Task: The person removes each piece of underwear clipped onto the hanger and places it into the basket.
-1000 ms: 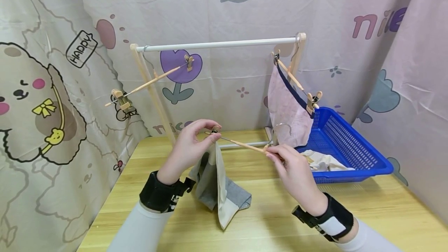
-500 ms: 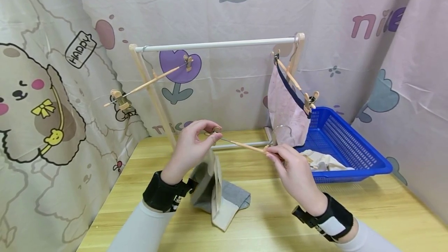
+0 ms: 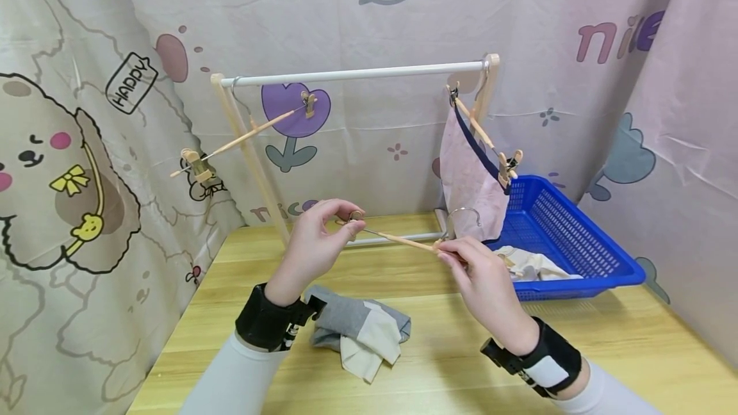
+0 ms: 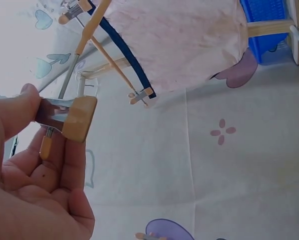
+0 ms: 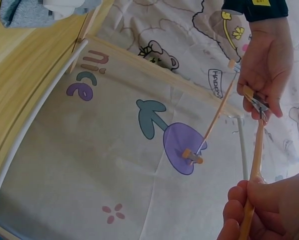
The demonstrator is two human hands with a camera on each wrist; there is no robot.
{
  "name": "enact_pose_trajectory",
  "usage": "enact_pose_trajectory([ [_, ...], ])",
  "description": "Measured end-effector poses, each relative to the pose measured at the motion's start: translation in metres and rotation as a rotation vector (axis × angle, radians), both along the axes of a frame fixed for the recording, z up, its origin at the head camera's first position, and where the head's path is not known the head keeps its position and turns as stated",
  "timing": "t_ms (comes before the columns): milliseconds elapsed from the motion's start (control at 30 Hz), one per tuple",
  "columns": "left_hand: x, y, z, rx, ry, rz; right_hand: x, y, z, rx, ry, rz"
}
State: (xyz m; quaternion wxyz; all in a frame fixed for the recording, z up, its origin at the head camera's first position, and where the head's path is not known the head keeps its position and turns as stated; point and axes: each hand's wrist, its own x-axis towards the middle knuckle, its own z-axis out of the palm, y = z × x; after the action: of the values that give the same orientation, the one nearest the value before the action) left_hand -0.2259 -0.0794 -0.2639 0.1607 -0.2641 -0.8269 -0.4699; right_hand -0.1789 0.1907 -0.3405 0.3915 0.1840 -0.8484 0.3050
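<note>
In the head view my left hand (image 3: 314,239) and my right hand (image 3: 487,280) hold a clip hanger (image 3: 406,241) level above the table. The left thumb and fingers pinch the wooden clip (image 4: 79,119) at its left end; nothing hangs from that clip in the left wrist view. My right hand grips the wooden bar (image 5: 257,150) by the middle, right at the metal hook (image 3: 468,211). A grey and cream cloth garment (image 3: 346,316) lies crumpled on the table below the left hand.
Behind stands a small rack with a white rail (image 3: 357,74). A bare clip hanger (image 3: 248,135) hangs at its left, and another at its right bears a pink cloth (image 3: 469,178) with a navy edge. The blue basket (image 3: 611,261) at right holds cream cloth (image 3: 533,266).
The grey and cream garment, which hung up towards the left clip a second ago, has dropped and now lies folded over itself on the table. Both hands have stayed nearly still.
</note>
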Motion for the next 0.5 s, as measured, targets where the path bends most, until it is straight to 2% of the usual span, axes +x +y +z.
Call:
enact_pose_trajectory([
  [500, 0.0000, -0.0038, -0.0028, -0.044, -0.032, -0.011, -0.0003, 0.0002, -0.0015, -0.001, -0.017, 0.010],
])
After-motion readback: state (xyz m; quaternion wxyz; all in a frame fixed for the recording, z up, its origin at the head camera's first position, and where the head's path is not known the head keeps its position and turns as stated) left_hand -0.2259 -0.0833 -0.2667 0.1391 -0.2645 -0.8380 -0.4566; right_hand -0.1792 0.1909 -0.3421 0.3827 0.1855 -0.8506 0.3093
